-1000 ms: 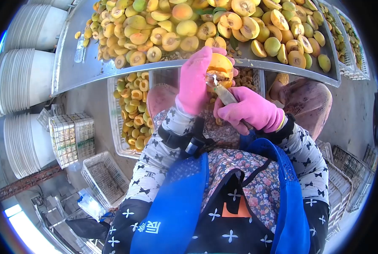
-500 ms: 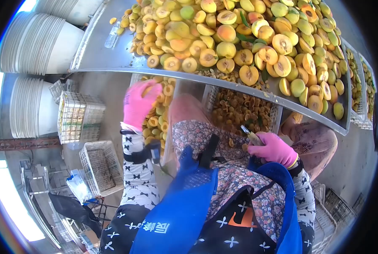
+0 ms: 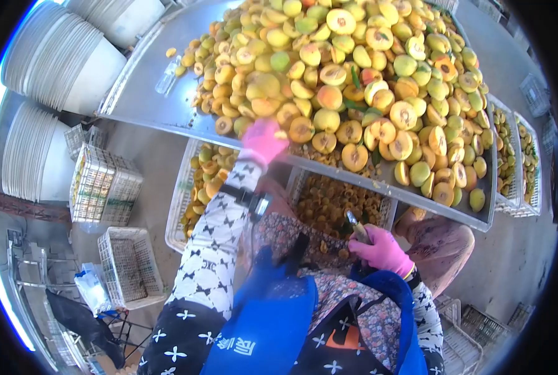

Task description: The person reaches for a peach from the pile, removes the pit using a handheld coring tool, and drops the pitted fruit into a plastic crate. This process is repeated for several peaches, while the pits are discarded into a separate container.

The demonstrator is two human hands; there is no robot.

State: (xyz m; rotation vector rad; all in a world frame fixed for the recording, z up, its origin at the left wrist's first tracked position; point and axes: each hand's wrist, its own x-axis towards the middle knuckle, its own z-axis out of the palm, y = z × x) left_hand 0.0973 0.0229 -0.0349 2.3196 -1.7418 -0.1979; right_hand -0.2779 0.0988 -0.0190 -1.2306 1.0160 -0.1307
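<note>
My left hand, in a pink glove, is over the near edge of the metal table, at the front of the heap of cut yellow-green fruit. Its fingers are bent against a fruit half, but blur hides whether they grip it. In a matching glove, my right hand is closed round the handle of a small pitting tool, its metal tip pointing up and left above my lap. Below the table edge, a crate of fruit halves stands at left and a crate of pits and scraps between my knees.
A plastic bottle lies on the table's left part. Stacked white tubs stand at the upper left, with a crate stack and an open crate below. More fruit crates stand at the right.
My left hand has moved from above the left fruit crate up and right to the heap's front edge. The view has shifted, while my right hand still holds the tool over my lap.
</note>
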